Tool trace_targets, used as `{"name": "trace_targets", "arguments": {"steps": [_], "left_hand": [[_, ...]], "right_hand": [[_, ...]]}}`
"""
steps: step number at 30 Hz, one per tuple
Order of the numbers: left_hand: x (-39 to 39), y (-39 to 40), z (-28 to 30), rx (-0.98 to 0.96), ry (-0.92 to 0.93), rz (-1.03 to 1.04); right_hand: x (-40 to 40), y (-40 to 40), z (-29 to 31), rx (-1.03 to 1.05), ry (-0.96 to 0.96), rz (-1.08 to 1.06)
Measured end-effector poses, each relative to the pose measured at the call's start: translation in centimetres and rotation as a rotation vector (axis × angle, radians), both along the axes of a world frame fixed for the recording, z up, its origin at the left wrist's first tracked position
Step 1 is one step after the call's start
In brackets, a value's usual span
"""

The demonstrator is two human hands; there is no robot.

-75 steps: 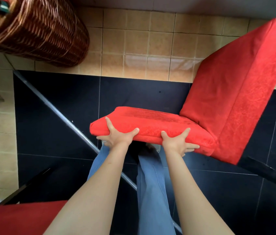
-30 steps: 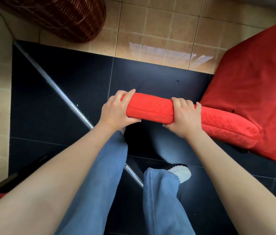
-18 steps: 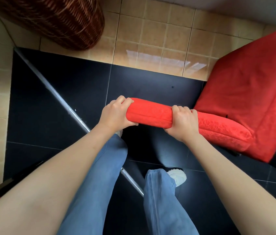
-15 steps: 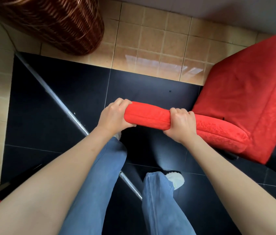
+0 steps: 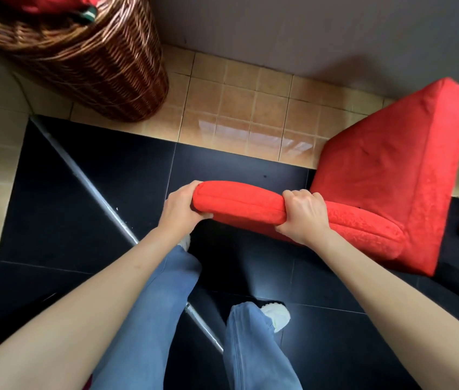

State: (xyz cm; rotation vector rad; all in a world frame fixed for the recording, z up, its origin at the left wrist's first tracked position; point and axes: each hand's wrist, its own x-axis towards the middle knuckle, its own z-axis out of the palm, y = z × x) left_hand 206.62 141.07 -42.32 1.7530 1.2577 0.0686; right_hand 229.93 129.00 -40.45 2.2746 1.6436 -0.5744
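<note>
Grips the red chair by the near edge of its seat, straight ahead and slightly right, above the black floor tiles. Left hand wrapped round the left end of that edge, at the corner away from the backrest, thumb underneath. Right hand clamped further right on the same edge, fingers curled over the top, nearer the backrest. Hands well apart, each closed tight on the padding. Long axis of the gripped edge: left to right across the view, dipping a little toward the right. Backrest rising at the right end, so probably more weight on the right hand, and a likely tendency to swing or tip that way in any lift or carry. Cannot tell whether clear of the floor or resting on it: underside hidden. Far left, well apart from the chair, a wicker basket; closer in, a metal strip crossing the tiles diagonally.
</note>
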Motion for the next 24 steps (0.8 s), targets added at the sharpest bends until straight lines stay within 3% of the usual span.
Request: {"name": "trace_targets", "arguments": {"steps": [24], "left_hand": [[12.4,0.6,16.8,0.175,-0.192,-0.19]], "right_hand": [[8.3,-4.1,13.4,0.171,-0.084,-0.311]]}}
